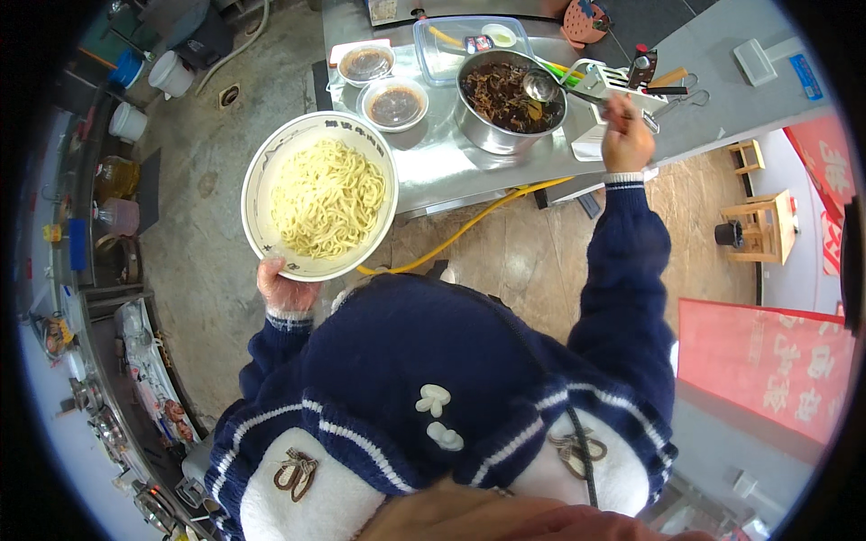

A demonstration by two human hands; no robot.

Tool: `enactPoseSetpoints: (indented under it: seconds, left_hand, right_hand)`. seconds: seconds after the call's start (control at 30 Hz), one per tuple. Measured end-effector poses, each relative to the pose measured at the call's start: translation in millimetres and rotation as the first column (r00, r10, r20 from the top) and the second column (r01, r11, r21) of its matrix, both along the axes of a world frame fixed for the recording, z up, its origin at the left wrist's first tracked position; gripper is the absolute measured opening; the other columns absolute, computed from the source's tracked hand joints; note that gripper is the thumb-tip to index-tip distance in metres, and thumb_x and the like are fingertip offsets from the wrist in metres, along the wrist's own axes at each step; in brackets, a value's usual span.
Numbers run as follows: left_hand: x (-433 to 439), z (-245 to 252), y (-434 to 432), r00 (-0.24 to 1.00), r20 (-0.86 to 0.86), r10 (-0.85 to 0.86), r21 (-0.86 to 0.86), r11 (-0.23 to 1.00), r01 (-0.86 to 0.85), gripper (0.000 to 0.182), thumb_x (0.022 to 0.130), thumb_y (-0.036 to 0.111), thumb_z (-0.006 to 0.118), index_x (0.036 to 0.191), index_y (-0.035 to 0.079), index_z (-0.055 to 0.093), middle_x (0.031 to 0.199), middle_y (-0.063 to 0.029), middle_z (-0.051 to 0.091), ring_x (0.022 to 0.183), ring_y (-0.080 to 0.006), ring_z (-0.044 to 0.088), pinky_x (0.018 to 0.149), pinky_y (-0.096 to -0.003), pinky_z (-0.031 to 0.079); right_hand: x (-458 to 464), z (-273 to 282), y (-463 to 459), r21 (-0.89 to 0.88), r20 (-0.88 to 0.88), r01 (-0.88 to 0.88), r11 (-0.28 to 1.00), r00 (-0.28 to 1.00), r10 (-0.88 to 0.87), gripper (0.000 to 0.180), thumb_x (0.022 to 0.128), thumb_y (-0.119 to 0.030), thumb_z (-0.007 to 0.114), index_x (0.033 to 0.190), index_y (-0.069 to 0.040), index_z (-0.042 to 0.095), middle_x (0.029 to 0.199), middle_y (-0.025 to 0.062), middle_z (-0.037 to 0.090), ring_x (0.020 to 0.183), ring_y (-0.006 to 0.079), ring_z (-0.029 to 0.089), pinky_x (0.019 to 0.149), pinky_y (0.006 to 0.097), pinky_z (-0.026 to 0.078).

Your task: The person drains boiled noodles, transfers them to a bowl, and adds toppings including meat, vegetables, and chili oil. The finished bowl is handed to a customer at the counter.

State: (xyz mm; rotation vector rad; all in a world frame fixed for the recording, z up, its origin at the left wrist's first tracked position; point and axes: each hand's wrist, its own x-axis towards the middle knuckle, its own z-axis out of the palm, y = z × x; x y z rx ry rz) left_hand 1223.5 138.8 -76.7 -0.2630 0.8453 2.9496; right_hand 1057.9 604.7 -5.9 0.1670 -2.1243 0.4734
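My left hand grips the lower rim of a large white bowl, which bears writing and holds pale noodles. My right hand is closed on the dark handle of a metal ladle. The ladle's bowl is over a steel pot of dark broth with shredded brown pieces and leaves. Two bowls of dark sauce or broth, one nearer and one farther, stand left of the pot.
The steel counter also carries a clear plastic container and a white knife holder with utensils. A yellow hose runs below the counter edge. Buckets stand at the left, wooden furniture at the right.
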Motion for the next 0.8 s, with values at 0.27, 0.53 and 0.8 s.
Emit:
enactPoseSetpoints:
  seconds: [0.27,0.53,0.8]
  left_hand:
    - [-9,2,-16,0.997,0.013,-0.073,-0.034,0.997,0.074,0.074,0.068,0.023,0.053,0.135,0.002,0.029,0.133,-0.0192,0.04,0.121,-0.0345,0.041,0.102,-0.0495,0.034]
    - [-9,3,-19,0.997,0.032,-0.067,-0.046,0.997,0.069,0.073,0.068,0.023,0.052,0.134,0.001,0.029,0.132,-0.0202,0.04,0.12,-0.0351,0.042,0.101,-0.0502,0.035]
    - [-10,5,-17,0.998,0.029,-0.062,-0.038,0.997,0.063,0.072,0.068,0.022,0.052,0.134,0.002,0.03,0.132,-0.0186,0.041,0.12,-0.0347,0.042,0.101,-0.0501,0.035]
  right_hand:
    - [-1,-16,-7,-0.488,0.235,0.462,0.741,0.887,-0.398,0.017,0.084,-0.018,0.052,0.095,-0.006,0.047,0.06,0.0078,0.06,0.057,0.0224,0.061,0.059,0.0337,0.046]
    - [-10,-29,-20,-0.432,0.275,0.418,0.799,0.905,-0.325,0.016,0.085,-0.018,0.051,0.096,-0.008,0.049,0.06,0.0076,0.061,0.059,0.0245,0.062,0.06,0.0356,0.047]
    - [-16,-24,-18,-0.461,0.274,0.393,0.795,0.916,-0.294,0.018,0.084,-0.019,0.052,0.097,-0.008,0.05,0.06,0.0081,0.061,0.06,0.0273,0.062,0.061,0.0366,0.046]
